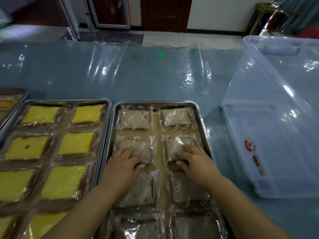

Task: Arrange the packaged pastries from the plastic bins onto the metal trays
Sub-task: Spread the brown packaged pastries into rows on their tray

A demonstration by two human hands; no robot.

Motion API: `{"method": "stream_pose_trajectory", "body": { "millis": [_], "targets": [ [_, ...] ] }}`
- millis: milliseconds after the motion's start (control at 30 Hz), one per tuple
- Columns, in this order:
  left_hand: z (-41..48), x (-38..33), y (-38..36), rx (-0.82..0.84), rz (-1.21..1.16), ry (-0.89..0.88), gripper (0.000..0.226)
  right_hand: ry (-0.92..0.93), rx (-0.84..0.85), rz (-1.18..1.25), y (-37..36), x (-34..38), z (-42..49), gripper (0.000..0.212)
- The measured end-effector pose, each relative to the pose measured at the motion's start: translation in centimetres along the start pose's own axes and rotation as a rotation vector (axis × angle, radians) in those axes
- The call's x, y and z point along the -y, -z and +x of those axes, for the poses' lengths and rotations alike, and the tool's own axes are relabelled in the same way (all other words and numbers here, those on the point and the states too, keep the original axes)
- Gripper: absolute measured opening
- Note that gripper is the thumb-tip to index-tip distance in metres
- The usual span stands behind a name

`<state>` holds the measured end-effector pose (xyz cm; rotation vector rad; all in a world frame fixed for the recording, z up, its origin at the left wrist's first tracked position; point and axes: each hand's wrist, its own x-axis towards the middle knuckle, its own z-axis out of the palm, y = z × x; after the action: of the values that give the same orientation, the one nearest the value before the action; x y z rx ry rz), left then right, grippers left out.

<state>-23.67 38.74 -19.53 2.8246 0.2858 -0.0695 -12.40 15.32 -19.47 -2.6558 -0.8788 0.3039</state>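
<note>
Head view: I am pressing second-row pastries flat in the right tray, left hand and right hand both spread, gripping nothing. Bin appearing empty; next move probably needing only straightening.

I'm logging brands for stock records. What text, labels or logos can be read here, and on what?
Brown pastry wrappers: a repeated white word starting with "O"; the rest is too blurred.
Clear plastic bin: round red sticker and red label, both too small to read.
Far-left tray: yellow label, blurred.
</note>
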Motion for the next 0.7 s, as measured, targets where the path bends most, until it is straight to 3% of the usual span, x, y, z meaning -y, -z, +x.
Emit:
{"method": "stream_pose_trajectory", "body": {
  "millis": [233, 500, 700],
  "targets": [
    [0.4, 0.1, 0.6, 0.056, -0.035, 0.009, 0.048, -0.021, 0.059, -0.001, 1.3, 0.5, -0.5, 0.040],
    [-4.4, -1.7, 2.0, -0.090, -0.186, -0.073, 0.039, 0.126, -0.147, 0.087, 2.3, 1.1, -6.0, 0.036],
    [-8.1, -1.9, 0.5, -0.050, -0.116, -0.041, 0.038, 0.086, 0.003, -0.029, -0.3, 0.5, -8.9, 0.031]
  ]
}}
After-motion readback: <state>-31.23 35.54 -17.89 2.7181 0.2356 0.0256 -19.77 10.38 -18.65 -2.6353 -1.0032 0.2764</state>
